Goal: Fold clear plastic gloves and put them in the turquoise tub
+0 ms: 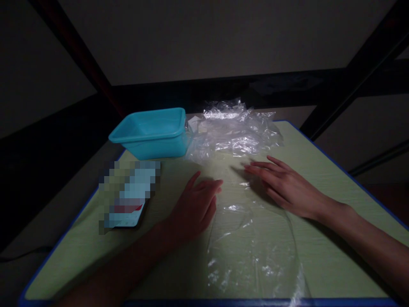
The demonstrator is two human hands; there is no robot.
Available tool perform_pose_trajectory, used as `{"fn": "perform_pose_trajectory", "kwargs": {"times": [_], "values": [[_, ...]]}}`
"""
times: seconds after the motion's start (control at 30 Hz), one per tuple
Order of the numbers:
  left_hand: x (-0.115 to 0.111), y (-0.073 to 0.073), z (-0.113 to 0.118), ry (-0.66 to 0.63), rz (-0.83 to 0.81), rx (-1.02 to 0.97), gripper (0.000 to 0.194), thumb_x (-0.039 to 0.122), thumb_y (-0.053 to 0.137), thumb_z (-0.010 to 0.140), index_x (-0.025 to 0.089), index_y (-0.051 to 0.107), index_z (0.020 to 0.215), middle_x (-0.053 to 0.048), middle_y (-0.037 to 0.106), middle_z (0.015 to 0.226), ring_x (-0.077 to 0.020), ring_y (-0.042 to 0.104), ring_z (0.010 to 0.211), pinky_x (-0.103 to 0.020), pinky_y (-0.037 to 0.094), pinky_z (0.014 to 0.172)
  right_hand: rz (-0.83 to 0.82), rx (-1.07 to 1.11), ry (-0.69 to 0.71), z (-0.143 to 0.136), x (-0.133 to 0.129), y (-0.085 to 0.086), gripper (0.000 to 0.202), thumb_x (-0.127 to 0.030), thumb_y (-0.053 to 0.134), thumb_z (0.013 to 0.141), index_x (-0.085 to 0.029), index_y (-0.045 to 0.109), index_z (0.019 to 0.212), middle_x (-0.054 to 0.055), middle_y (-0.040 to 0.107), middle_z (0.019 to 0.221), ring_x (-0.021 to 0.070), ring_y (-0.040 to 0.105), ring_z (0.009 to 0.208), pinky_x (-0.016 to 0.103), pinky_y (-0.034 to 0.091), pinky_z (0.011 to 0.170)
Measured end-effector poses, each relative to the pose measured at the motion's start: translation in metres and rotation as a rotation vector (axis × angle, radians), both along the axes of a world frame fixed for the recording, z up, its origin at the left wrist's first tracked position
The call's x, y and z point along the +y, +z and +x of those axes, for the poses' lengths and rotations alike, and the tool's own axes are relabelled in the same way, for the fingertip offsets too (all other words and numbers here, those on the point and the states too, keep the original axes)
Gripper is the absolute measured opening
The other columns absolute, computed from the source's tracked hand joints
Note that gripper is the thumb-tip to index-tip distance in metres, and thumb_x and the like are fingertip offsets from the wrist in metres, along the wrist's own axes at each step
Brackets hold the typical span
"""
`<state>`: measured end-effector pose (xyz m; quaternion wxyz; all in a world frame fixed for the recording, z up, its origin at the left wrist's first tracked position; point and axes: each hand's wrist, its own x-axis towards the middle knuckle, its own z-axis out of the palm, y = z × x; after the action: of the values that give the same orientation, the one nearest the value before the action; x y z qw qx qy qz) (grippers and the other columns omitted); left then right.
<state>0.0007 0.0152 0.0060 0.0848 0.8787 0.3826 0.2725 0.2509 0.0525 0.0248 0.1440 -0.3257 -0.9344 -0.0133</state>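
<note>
A clear plastic bag (pixel 252 251) lies flat on the pale green table (pixel 335 200), reaching down to its front edge. My left hand (pixel 196 207) is at the bag's upper left, fingers bent and pointing right; whether its fingertips hold the film cannot be made out. On the other side, my right hand (pixel 283 183) hovers by the bag's upper right corner with its fingers spread and nothing held. Behind both hands sits a crumpled pile of clear plastic bags (pixel 239 130).
A turquoise plastic basket (pixel 156 147) stands at the back left, against the pile. A phone with a lit, partly pixelated screen (pixel 131 215) lies at the left. Blue edging (pixel 358 181) runs round the table, with dark frame bars beyond it.
</note>
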Motion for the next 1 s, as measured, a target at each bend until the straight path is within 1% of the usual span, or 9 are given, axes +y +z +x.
{"fn": "perform_pose_trajectory", "kwargs": {"times": [0.07,0.17,0.3,0.37,0.47,0.57,0.73,0.87,1.0], "values": [[0.000,0.001,-0.001,0.036,0.041,-0.014,0.030,0.010,0.036,0.085,0.012,0.048,0.112,-0.007,0.070,0.091,-0.0199,0.062,0.093,-0.054,0.027,0.103,-0.008,0.009,-0.006,0.004,0.002,0.001,0.044,-0.014,0.033,0.086,-0.014,0.043,0.129,0.014,0.058,0.124,0.0247,0.050,0.118,0.054,0.032,0.102],[0.000,0.001,-0.002,0.037,0.106,-0.067,0.028,0.010,0.038,0.085,0.015,0.049,0.111,-0.005,0.070,0.089,-0.0184,0.062,0.089,-0.051,0.031,0.102,-0.014,0.056,-0.025,0.011,0.007,0.004,0.040,-0.018,0.033,0.087,-0.013,0.048,0.125,0.015,0.059,0.121,0.0256,0.053,0.114,0.054,0.034,0.100],[-0.002,0.001,-0.001,-0.076,0.137,-0.127,0.028,0.007,0.041,0.083,0.017,0.050,0.107,-0.003,0.070,0.088,-0.0146,0.062,0.085,-0.044,0.033,0.102,-0.070,0.106,0.025,0.014,0.011,0.007,0.040,-0.016,0.033,0.086,-0.016,0.051,0.122,0.012,0.060,0.120,0.0245,0.056,0.110,0.051,0.038,0.098],[-0.003,0.000,0.000,-0.144,0.121,-0.110,0.027,0.007,0.040,0.083,0.017,0.050,0.105,-0.003,0.069,0.088,-0.0140,0.062,0.085,-0.042,0.034,0.102,-0.109,0.109,0.064,0.014,0.011,0.008,0.040,-0.014,0.034,0.085,-0.018,0.051,0.121,0.010,0.061,0.120,0.0234,0.056,0.110,0.050,0.038,0.098],[-0.003,-0.001,0.001,-0.208,0.062,-0.052,0.026,0.007,0.040,0.083,0.016,0.050,0.105,-0.004,0.069,0.092,-0.0142,0.061,0.090,-0.041,0.033,0.103,-0.133,0.096,0.056,0.012,0.012,0.007,0.041,-0.012,0.035,0.083,-0.018,0.052,0.119,0.009,0.060,0.122,0.0235,0.055,0.111,0.050,0.038,0.099],[-0.003,-0.001,0.002,-0.231,0.029,-0.030,0.027,0.007,0.040,0.083,0.016,0.049,0.106,-0.003,0.069,0.092,-0.0143,0.060,0.090,-0.039,0.031,0.103,-0.127,0.089,0.017,0.013,0.012,0.006,0.039,-0.011,0.034,0.083,-0.015,0.054,0.117,0.011,0.060,0.121,0.0248,0.055,0.110,0.051,0.038,0.098],[-0.004,-0.001,0.002,-0.261,0.074,-0.029,0.025,0.008,0.041,0.084,0.015,0.048,0.107,-0.003,0.069,0.090,-0.0142,0.061,0.085,-0.038,0.033,0.102,-0.118,0.092,-0.010,0.013,0.012,0.005,0.042,-0.009,0.036,0.080,-0.015,0.053,0.118,0.011,0.061,0.118,0.0254,0.055,0.110,0.051,0.040,0.096],[-0.005,0.001,0.002,-0.296,0.121,-0.029,0.021,0.007,0.041,0.085,0.013,0.050,0.103,-0.004,0.069,0.085,-0.0131,0.061,0.080,-0.035,0.034,0.101,-0.134,0.086,0.014,0.011,0.011,0.006,0.041,-0.009,0.035,0.081,-0.015,0.053,0.118,0.010,0.061,0.119,0.0240,0.055,0.110,0.049,0.040,0.098],[-0.005,0.001,0.002,-0.316,0.143,-0.060,0.023,0.007,0.041,0.085,0.014,0.050,0.105,-0.004,0.068,0.086,-0.0131,0.061,0.081,-0.035,0.035,0.100,-0.143,0.074,0.060,0.008,0.009,0.003,0.041,-0.011,0.035,0.084,-0.016,0.050,0.122,0.010,0.059,0.123,0.0228,0.054,0.112,0.049,0.035,0.102]]}}
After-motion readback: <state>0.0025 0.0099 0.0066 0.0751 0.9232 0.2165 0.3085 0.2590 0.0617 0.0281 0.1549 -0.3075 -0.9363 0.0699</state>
